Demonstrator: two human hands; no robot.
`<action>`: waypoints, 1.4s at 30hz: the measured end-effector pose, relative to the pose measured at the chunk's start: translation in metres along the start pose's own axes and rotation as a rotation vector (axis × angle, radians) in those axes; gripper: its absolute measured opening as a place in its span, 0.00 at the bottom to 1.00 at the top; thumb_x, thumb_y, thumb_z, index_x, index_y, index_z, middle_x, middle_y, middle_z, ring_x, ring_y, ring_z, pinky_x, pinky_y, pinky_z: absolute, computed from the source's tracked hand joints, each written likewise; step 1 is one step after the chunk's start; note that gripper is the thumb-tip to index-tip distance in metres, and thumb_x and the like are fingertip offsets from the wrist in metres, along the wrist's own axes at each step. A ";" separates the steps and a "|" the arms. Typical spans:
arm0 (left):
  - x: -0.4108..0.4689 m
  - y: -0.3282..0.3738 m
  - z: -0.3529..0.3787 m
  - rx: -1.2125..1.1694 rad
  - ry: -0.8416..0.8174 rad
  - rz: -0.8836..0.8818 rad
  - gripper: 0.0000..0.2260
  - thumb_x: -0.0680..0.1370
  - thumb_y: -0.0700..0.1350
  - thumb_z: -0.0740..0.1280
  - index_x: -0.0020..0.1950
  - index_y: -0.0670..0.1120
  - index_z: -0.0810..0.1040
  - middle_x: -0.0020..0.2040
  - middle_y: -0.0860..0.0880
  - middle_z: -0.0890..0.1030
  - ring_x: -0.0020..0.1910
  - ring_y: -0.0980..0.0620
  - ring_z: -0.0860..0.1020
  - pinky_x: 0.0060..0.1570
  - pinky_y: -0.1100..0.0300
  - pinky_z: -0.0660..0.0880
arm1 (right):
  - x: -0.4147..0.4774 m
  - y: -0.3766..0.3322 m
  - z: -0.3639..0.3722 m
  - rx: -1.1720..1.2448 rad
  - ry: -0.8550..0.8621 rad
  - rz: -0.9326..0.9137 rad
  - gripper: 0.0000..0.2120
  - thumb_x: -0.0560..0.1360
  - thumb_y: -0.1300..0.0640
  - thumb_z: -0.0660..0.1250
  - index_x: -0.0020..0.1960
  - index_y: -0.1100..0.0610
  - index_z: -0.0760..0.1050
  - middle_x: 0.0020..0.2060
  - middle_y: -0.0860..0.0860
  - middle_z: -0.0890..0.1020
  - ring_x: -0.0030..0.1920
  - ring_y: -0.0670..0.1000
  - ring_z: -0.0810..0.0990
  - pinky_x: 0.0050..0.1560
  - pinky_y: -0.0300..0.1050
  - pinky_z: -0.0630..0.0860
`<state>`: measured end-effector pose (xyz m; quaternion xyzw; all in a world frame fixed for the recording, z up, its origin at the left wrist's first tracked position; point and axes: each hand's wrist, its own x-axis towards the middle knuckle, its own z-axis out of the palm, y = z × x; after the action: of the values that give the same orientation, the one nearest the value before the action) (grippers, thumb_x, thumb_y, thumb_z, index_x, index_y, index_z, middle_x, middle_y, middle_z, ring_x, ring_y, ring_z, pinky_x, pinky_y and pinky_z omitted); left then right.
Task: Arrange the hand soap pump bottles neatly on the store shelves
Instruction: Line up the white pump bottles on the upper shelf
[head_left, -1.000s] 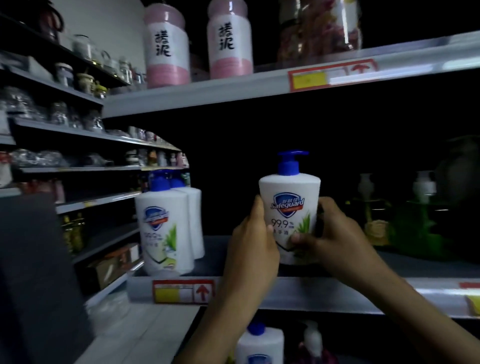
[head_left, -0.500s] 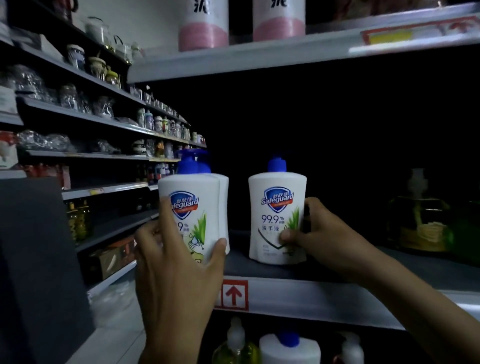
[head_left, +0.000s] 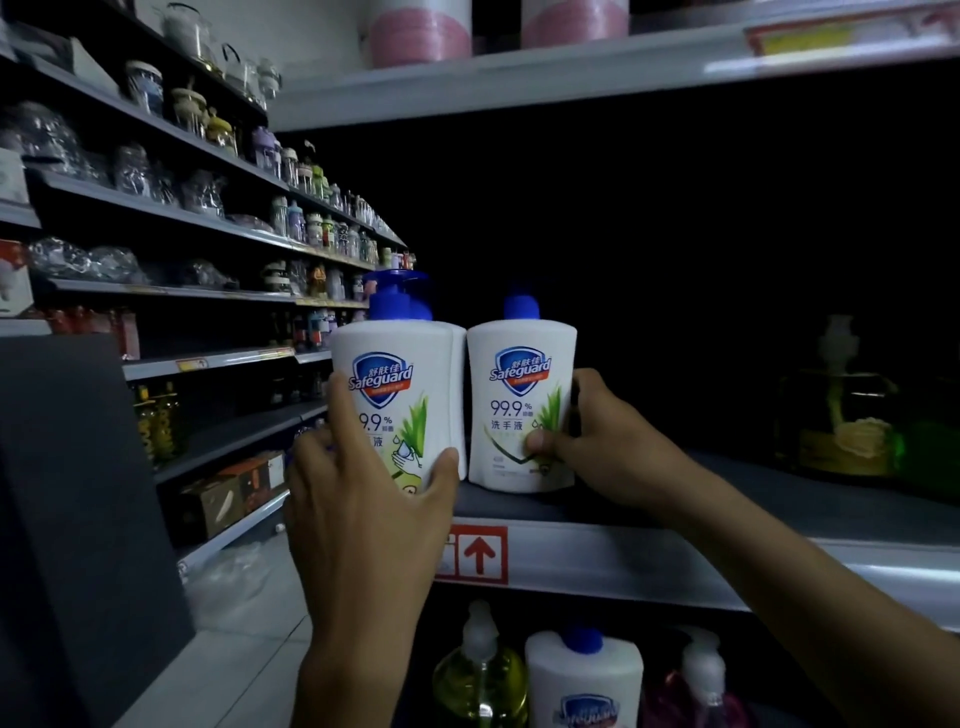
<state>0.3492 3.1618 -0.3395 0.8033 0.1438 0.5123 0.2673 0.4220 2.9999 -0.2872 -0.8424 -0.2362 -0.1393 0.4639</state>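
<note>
Two white Safeguard pump bottles with blue caps stand upright side by side on the grey shelf (head_left: 649, 558), nearly touching. My left hand (head_left: 363, 509) grips the left bottle (head_left: 397, 384) from the front, thumb on its right side. My right hand (head_left: 597, 447) holds the right bottle (head_left: 519, 395) at its lower right, thumb on the label. A third bottle of the same kind (head_left: 415, 301) stands behind the left one, mostly hidden.
To the right on the same shelf stand dark green and yellow pump bottles (head_left: 841, 415) in shadow. Below are a yellow soap bottle (head_left: 478, 675), another white Safeguard bottle (head_left: 584, 686) and a pink one (head_left: 701, 691). A shelf with pink jars (head_left: 421, 31) hangs overhead.
My left hand left the right bottle and took hold of the left bottle. The two bottles now stand closer together, and my view moved nearer and to the left.
</note>
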 end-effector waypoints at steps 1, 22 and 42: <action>0.000 0.000 0.000 0.001 0.003 0.002 0.44 0.69 0.60 0.71 0.76 0.55 0.48 0.64 0.42 0.67 0.62 0.42 0.69 0.54 0.48 0.71 | 0.000 0.000 0.000 -0.002 -0.002 -0.003 0.23 0.73 0.58 0.71 0.63 0.55 0.64 0.58 0.51 0.79 0.56 0.49 0.78 0.53 0.43 0.77; -0.098 -0.028 0.011 -0.276 0.087 0.622 0.05 0.77 0.40 0.59 0.45 0.42 0.75 0.40 0.43 0.75 0.38 0.50 0.72 0.37 0.61 0.72 | -0.153 0.075 0.007 -0.111 0.541 -0.526 0.06 0.75 0.60 0.60 0.48 0.51 0.72 0.40 0.46 0.76 0.40 0.44 0.76 0.40 0.33 0.70; -0.149 -0.056 0.066 -0.294 -0.809 0.011 0.19 0.74 0.43 0.69 0.64 0.50 0.70 0.32 0.46 0.82 0.31 0.54 0.81 0.33 0.59 0.78 | -0.176 0.168 0.070 -0.127 0.120 -0.027 0.25 0.75 0.58 0.69 0.69 0.48 0.67 0.51 0.45 0.83 0.41 0.41 0.80 0.39 0.20 0.66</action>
<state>0.3467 3.1136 -0.5053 0.8936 -0.0513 0.1725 0.4113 0.3625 2.9352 -0.5250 -0.8569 -0.2100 -0.2104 0.4211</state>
